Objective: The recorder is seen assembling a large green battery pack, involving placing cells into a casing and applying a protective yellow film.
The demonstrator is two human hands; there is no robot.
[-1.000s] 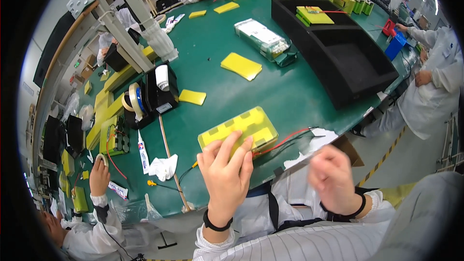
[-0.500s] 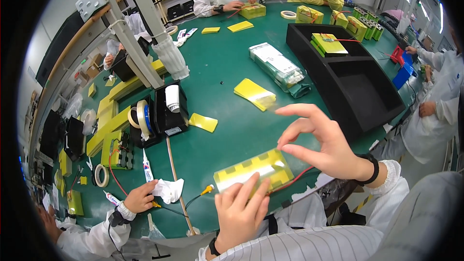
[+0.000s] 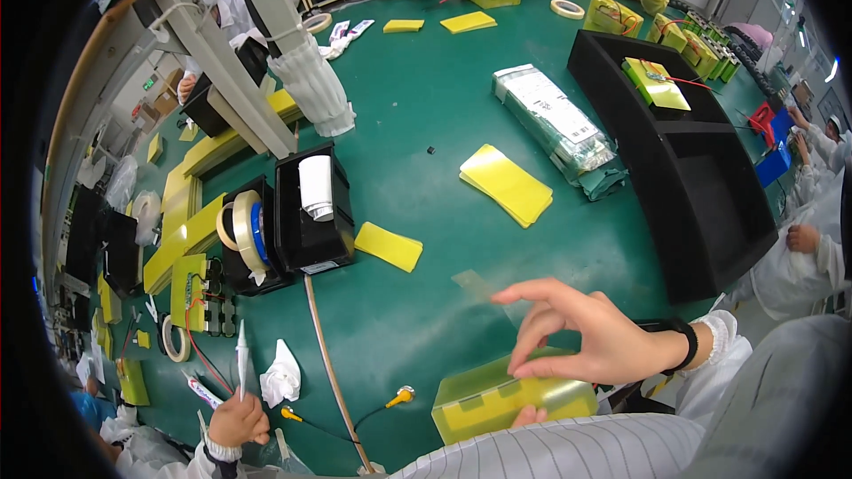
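Observation:
A yellow battery pack [image 3: 466, 404] in a clear wrap lies at the table's near edge, close to my body. My left hand [image 3: 530, 415] is mostly hidden; only its fingertips show, against the pack's near side. Above the pack is my right hand [image 3: 590, 333], its thumb and middle finger closed together by the pack's upper edge. A thin see-through strip, seemingly clear tape [image 3: 472, 282], hangs at its index fingertip. To the left, a co-worker's hand [image 3: 238, 421] holds a white tube [image 3: 242, 359] pointing up, beside a crumpled white tissue [image 3: 281, 372].
Yellow sheets [image 3: 506, 184] lie beyond my hands, near a plastic-wrapped packet [image 3: 550, 115]. A large black tray [image 3: 710, 222] stands at right. Black bins [image 3: 312, 235] with tape rolls [image 3: 244, 226] are at left. A cable with yellow connectors [image 3: 401, 396] crosses a wooden strip [image 3: 324, 346].
My right hand has moved down over the pack, the strip now showing at its fingertip. The pack has shifted nearer and tilted; my left hand has slid to its near side. The co-worker has raised a tube.

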